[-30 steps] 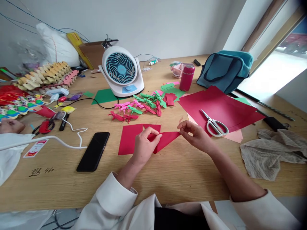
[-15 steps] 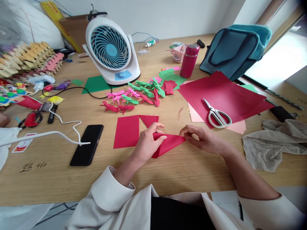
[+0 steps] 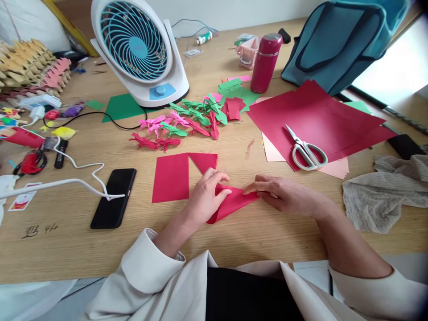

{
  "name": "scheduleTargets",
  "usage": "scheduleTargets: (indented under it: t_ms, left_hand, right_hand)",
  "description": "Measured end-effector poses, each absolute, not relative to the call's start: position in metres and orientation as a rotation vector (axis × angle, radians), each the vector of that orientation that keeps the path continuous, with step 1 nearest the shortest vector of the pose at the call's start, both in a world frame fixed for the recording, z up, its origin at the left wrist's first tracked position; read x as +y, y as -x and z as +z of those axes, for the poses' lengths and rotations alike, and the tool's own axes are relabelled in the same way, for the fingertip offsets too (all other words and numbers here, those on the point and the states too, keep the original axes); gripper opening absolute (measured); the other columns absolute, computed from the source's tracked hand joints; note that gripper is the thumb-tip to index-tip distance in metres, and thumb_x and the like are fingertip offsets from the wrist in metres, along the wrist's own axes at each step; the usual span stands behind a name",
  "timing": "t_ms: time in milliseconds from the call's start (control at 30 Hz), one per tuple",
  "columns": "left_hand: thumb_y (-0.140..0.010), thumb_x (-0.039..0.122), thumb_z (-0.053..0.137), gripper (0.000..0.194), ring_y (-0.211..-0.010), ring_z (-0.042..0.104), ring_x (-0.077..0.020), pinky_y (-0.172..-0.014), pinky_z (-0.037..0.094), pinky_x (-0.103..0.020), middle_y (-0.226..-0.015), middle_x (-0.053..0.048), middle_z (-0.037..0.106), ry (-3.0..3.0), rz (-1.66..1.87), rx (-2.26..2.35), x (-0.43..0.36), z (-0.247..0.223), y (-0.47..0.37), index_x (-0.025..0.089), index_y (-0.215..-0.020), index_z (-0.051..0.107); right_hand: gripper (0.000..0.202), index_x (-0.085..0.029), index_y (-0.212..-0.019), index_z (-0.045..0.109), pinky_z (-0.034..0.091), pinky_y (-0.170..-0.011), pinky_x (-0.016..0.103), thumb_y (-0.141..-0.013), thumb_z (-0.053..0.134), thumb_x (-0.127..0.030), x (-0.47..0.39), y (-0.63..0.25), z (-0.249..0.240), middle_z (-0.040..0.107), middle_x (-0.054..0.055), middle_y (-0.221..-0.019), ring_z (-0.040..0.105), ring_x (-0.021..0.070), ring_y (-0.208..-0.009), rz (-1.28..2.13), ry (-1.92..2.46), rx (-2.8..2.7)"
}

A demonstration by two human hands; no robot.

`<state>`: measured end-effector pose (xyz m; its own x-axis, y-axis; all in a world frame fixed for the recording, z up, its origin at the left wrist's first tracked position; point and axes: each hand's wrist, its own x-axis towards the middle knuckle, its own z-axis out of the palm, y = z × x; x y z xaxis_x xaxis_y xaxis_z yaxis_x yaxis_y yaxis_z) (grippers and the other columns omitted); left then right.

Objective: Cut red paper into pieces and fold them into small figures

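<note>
- The left hand (image 3: 206, 196) is holding the left part of the folded red paper (image 3: 231, 204), fingers bent, thumb pressing on top.
- The right hand (image 3: 284, 195) is pinching the right tip, fingers nearly together.
- The paper is occupying the near middle, right of a black phone (image 3: 109, 210).

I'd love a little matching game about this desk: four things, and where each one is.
1. Folded-over red paper
2. White-handled scissors
3. Smartphone
4. Crimson flask

A. Lying on a large red sheet
B. Standing just left of the teal bag
C. Held by the left hand and right hand
D. Lying left of both hands

Pairs: 1-C; 2-A; 3-D; 4-B
</note>
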<state>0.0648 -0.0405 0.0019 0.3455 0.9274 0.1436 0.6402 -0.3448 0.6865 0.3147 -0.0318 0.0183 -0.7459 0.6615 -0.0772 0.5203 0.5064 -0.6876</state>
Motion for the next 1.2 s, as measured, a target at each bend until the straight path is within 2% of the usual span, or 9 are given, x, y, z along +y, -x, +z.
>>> scheduleTargets:
  t_ms: [167,333,500,667,767,900,1033,1100,1200]
  left_hand:
    - [-0.086,0.014,0.063,0.010,-0.091,0.060,-0.0144,-0.083,0.048,-0.028,-0.099,0.000,0.055,-2.153,0.605,1.403,-0.046,0.003,-0.069,0.021,-0.092,0.059]
    - [-0.087,0.015,0.062,0.006,-0.086,0.059,-0.0151,-0.079,0.046,-0.030,-0.098,0.000,0.059,-2.267,0.469,1.450,-0.047,0.005,-0.071,0.021,-0.087,0.060]
    - [-0.085,0.021,0.066,0.003,-0.100,0.052,-0.0237,-0.085,0.041,-0.040,-0.105,-0.004,0.062,-2.469,0.398,1.502,-0.044,0.010,-0.071,0.023,-0.082,0.068]
    - [-0.094,0.020,0.053,0.018,-0.091,0.053,-0.0201,-0.082,0.044,-0.036,-0.092,-0.005,0.060,-2.562,0.284,1.365,-0.049,0.016,-0.074,0.018,-0.084,0.068]
    - [-0.098,0.023,0.047,0.021,-0.089,0.056,-0.0182,-0.083,0.046,-0.033,-0.093,-0.005,0.060,-2.573,0.168,1.295,-0.057,0.020,-0.077,0.016,-0.091,0.065]
    - [-0.097,0.034,0.049,0.024,-0.097,0.056,-0.0215,-0.089,0.047,-0.036,-0.103,-0.007,0.061,-2.683,0.049,1.233,-0.068,0.027,-0.083,0.016,-0.108,0.062]
    - [-0.091,0.045,0.056,0.036,-0.098,0.055,-0.0242,-0.089,0.048,-0.038,-0.109,-0.008,0.061,-2.715,-0.058,1.269,-0.075,0.032,-0.087,0.018,-0.116,0.060]
    - [-0.090,0.047,0.057,0.038,-0.098,0.055,-0.0243,-0.088,0.048,-0.038,-0.110,-0.008,0.061,-2.696,-0.068,1.291,-0.077,0.031,-0.088,0.019,-0.114,0.060]
    - [-0.087,0.055,0.057,0.044,-0.098,0.056,-0.0257,-0.087,0.048,-0.039,-0.113,-0.010,0.062,-2.690,-0.077,1.302,-0.078,0.030,-0.089,0.018,-0.110,0.061]
  right_hand:
    - [0.049,-0.024,-0.124,0.063,0.045,-0.074,0.030,-0.085,0.045,-0.001,-0.036,-0.311,0.020,0.057,0.004,-0.088,0.059,0.0177,-0.081,0.983,1.031,-2.622]
    - [0.044,-0.021,-0.118,0.065,0.043,-0.073,0.030,-0.085,0.045,0.000,-0.038,-0.308,0.020,0.056,0.004,-0.086,0.057,0.0176,-0.079,0.928,1.063,-2.667]
    - [0.041,-0.020,-0.113,0.066,0.042,-0.072,0.028,-0.084,0.045,0.001,-0.038,-0.307,0.021,0.056,0.004,-0.085,0.057,0.0165,-0.077,0.902,1.065,-2.665]
    - [0.043,-0.020,-0.115,0.066,0.042,-0.073,0.028,-0.084,0.045,0.001,-0.039,-0.306,0.024,0.057,0.004,-0.085,0.058,0.0164,-0.078,0.929,1.109,-2.669]
    - [0.045,-0.022,-0.120,0.065,0.042,-0.073,0.028,-0.085,0.046,0.000,-0.040,-0.305,0.023,0.057,0.004,-0.085,0.059,0.0168,-0.078,0.926,1.133,-2.663]
    - [0.045,-0.023,-0.123,0.064,0.044,-0.075,0.029,-0.087,0.046,-0.002,-0.038,-0.306,0.019,0.058,0.005,-0.086,0.059,0.0173,-0.079,0.936,1.145,-2.650]
    - [0.039,-0.024,-0.119,0.067,0.047,-0.076,0.032,-0.090,0.046,-0.008,-0.047,-0.306,0.034,0.057,0.007,-0.090,0.060,0.0180,-0.081,0.868,1.145,-2.568]
    - [0.037,-0.026,-0.117,0.068,0.049,-0.075,0.031,-0.092,0.046,-0.011,-0.064,-0.304,0.056,0.059,0.007,-0.094,0.060,0.0178,-0.084,0.911,1.028,-2.471]
    - [0.030,-0.036,-0.111,0.070,0.054,-0.066,0.028,-0.091,0.053,-0.022,-0.102,-0.296,0.096,0.064,0.003,-0.092,0.064,0.0177,-0.082,1.274,0.490,-2.478]
